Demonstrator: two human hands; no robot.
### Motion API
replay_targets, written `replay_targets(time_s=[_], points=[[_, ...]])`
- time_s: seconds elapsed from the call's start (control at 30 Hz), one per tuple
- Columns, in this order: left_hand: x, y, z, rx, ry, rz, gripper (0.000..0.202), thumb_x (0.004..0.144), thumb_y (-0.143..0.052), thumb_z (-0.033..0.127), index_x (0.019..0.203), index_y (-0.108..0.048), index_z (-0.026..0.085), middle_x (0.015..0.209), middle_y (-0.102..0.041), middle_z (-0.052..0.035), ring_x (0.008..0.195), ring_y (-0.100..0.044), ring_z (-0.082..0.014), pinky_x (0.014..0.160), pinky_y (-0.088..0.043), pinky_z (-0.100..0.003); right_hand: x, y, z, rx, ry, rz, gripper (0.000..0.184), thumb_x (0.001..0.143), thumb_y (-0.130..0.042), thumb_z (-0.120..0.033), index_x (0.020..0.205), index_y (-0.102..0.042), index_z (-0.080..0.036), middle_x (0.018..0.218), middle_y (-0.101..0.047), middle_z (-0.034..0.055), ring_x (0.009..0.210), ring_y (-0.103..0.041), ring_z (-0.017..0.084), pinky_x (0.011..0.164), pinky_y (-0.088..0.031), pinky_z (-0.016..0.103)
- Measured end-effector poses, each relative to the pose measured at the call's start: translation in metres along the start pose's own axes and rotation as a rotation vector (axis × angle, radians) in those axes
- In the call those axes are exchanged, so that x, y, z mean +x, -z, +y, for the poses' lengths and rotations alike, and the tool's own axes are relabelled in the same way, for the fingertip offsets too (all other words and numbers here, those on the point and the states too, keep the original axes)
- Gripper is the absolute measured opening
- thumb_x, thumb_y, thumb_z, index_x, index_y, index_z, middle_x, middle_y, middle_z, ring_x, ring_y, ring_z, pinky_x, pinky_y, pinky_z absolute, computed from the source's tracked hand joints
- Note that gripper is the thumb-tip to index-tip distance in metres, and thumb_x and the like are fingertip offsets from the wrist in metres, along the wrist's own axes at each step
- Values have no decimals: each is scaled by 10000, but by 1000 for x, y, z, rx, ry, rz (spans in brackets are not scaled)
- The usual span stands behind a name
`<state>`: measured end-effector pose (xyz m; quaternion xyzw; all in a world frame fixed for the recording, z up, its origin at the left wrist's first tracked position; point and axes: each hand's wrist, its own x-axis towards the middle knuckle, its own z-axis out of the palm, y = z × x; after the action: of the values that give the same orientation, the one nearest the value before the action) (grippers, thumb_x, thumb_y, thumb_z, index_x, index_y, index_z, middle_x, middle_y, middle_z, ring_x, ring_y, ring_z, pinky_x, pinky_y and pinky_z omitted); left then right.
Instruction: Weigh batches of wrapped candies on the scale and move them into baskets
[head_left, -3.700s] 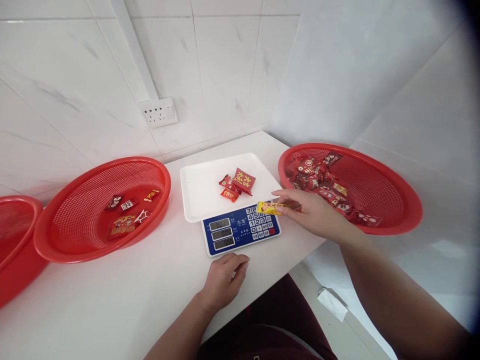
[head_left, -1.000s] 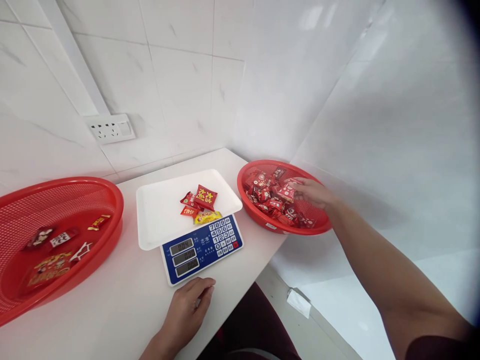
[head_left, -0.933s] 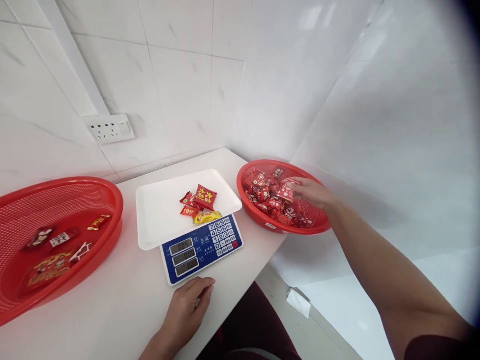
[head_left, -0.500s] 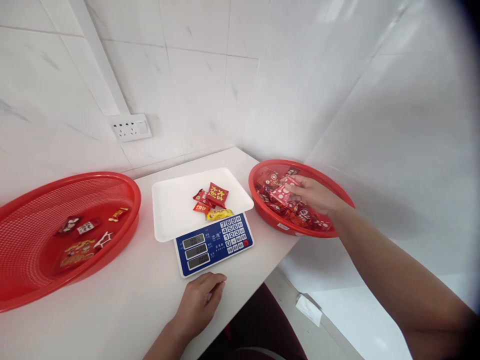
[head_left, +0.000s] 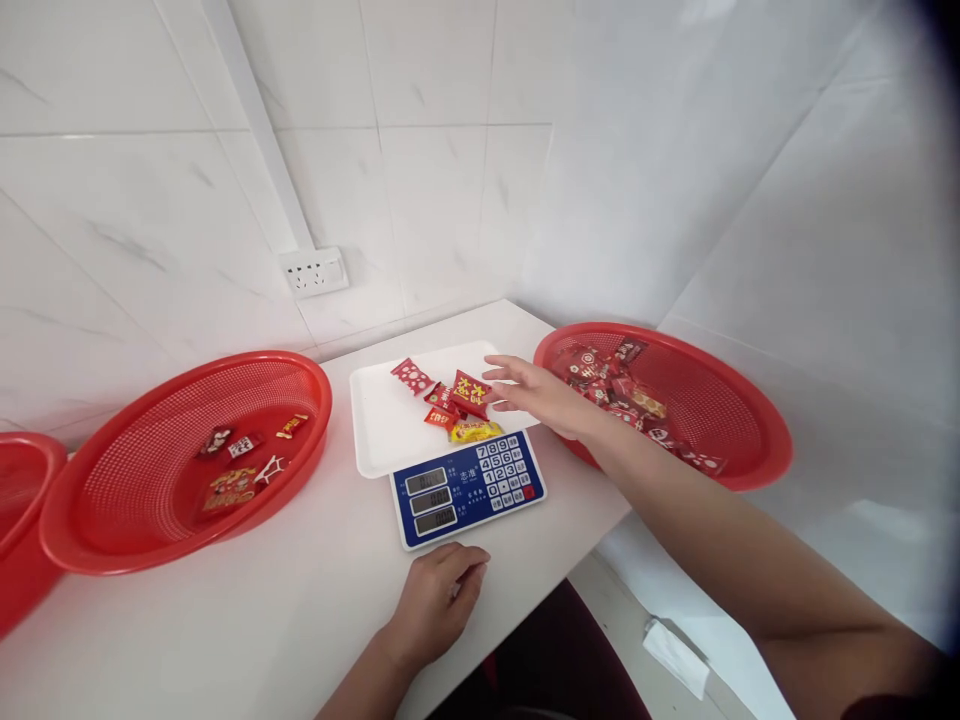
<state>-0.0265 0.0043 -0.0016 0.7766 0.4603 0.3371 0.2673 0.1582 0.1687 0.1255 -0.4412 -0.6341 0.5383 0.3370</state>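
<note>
Over the right edge of the white weighing tray (head_left: pixel 382 430), my right hand (head_left: pixel 536 395) is open with its fingers stretched apart and nothing in them. A red packet with white dots (head_left: pixel 412 377) lies toward the back of the tray. Nearer that hand are a red packet with yellow characters (head_left: pixel 472 393), a smaller red packet (head_left: pixel 439 418) and a yellow-wrapped snack (head_left: pixel 476 431), with another red packet partly covered. The tray sits on a blue digital scale (head_left: pixel 469 487). My left hand (head_left: pixel 442 605) rests on the table in front of the scale, fingers curled closed and holding nothing visible.
On the right, a red mesh basket (head_left: pixel 750 430) holds many red snack packets. Another red basket (head_left: pixel 127 500) on the left has several packets in it. A third red basket (head_left: pixel 30 450) shows at the left edge. Tiled walls with a socket (head_left: pixel 315 272) border the white table (head_left: pixel 300 620).
My right hand has moved left from the right basket to the tray and let go of the dotted packet, which now lies there. The view has shifted left; my left hand stays by the scale.
</note>
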Motion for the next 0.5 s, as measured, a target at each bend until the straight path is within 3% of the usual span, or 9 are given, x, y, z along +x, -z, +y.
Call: replay_targets(time_s=[0.13,0.3,0.43,0.5], points=[[0,1,3,10,9,-40,223,886,-414,241,972,-616,210,842,-679,-35,736,-625,-129,653,-501,-231,-31,35,9,-249,32,182,366,820,-545,-286,1186,-553,-274,1262,-540,51,1039,-587,217,912,-479,407],[0,-1,3,0,34,-69,228,886,-414,246,977,-621,218,854,-681,-24,749,-623,-126,662,-496,-230,-61,94,22,-730,-162,497,406,840,-534,-328,1239,-524,-255,1285,-540,63,1128,-527,274,985,-394,427],[-1,-1,2,5,41,-70,227,886,-415,244,980,-621,222,857,-682,-18,755,-623,-123,668,-494,-228,-66,141,48,-915,-349,462,531,863,-500,-348,1352,-412,-161,1390,-424,132,1232,-429,307,1007,-348,413],[0,-1,1,6,41,-68,226,887,-417,244,980,-621,222,854,-682,-16,752,-622,-122,667,-494,-228,-64,160,64,-948,-409,401,539,843,-530,-368,1320,-456,-128,1332,-483,176,1183,-479,326,943,-397,410]])
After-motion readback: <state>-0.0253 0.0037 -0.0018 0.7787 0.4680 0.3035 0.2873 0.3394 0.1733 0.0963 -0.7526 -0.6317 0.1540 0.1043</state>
